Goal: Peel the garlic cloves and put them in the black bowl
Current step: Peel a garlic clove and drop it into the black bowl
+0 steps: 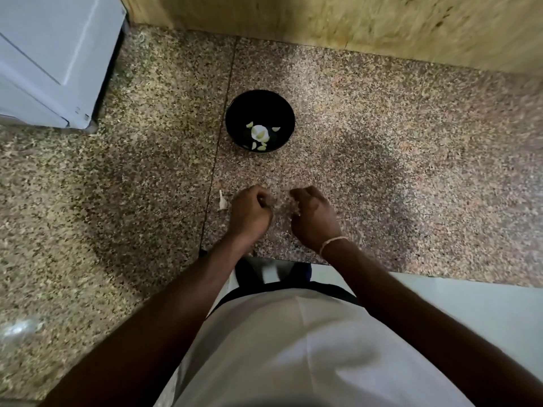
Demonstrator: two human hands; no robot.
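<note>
One unpeeled garlic clove [222, 201] lies on the speckled counter [382, 160] just left of the left hand [249, 212], whose grip is curled tight, though what it holds, if anything, cannot be told. Farther back, between the hands, the black bowl [235, 113] holds several peeled garlic cloves [259, 133], pale against its dark bottom. To the right, the right hand [314, 218] has curled fingers, its grip equally unreadable.
</note>
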